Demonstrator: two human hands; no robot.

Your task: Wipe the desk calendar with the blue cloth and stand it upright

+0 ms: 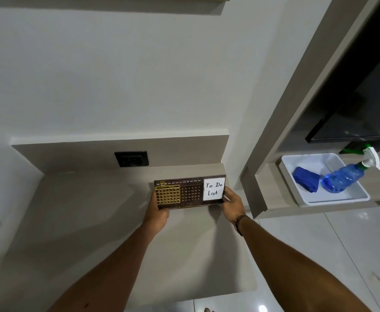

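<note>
Currently the desk calendar [189, 192] is on the table [94, 221], face toward the camera, left hand [156, 212] and right hand [231, 204] each closed on an end, likely steadying it. Blue cloth [306, 178] lies apart in white tray [333, 199] beside spray bottle [344, 176].

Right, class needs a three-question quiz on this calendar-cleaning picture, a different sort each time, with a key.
1. True or false: the cloth is being rubbed on the calendar.
2. What lies in the tray beside the cloth? A) mug B) spray bottle C) sponge
3. Fill in: the calendar's white note reads "To Do ____".

Key: 1. False: the cloth lies in the tray, while the left hand and right hand grip the calendar's ends. 2. B. 3. List.
</note>
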